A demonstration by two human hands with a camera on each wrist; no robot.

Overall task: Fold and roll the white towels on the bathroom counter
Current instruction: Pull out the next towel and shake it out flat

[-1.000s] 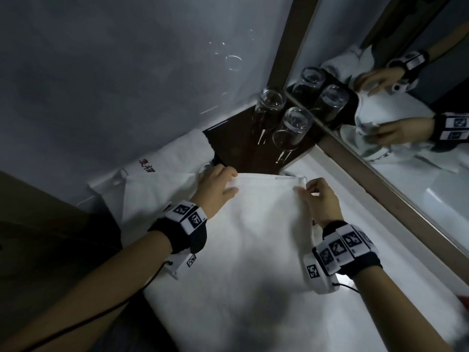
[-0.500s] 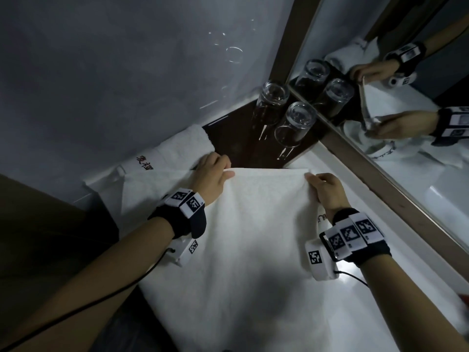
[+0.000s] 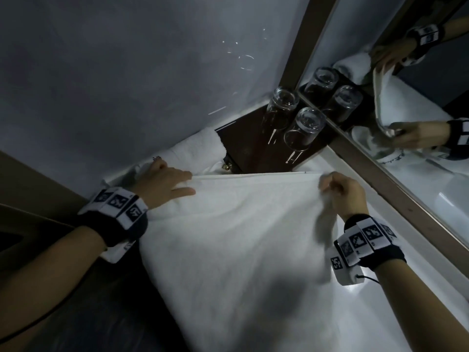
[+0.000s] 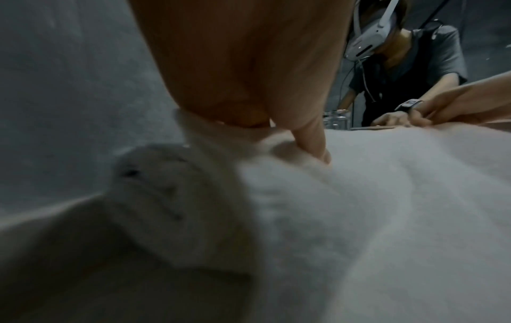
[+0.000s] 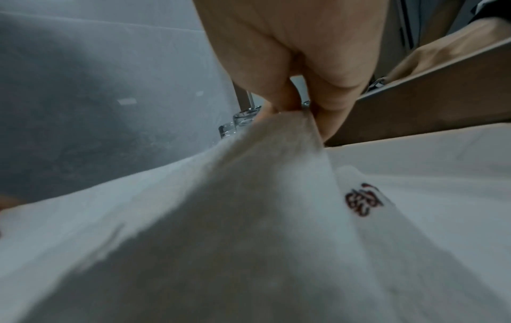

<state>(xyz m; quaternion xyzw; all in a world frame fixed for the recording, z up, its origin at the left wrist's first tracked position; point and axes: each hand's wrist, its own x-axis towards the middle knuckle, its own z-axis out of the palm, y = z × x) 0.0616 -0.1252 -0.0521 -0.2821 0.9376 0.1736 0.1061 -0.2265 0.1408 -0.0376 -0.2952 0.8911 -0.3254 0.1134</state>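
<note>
The head view looks down from above and behind the left hand and right hand. Each wrist view sits close under its hand, skimming over the towel; all three share its far edge.

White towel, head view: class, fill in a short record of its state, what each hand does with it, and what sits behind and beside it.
item: white towel, spread on the counter, far edge raised
left hand: pinches the far left corner
right hand: pinches the far right corner
behind: two clear glasses on a dark wooden surface, next to the mirror
beside: second towel, lying against the wall
</note>
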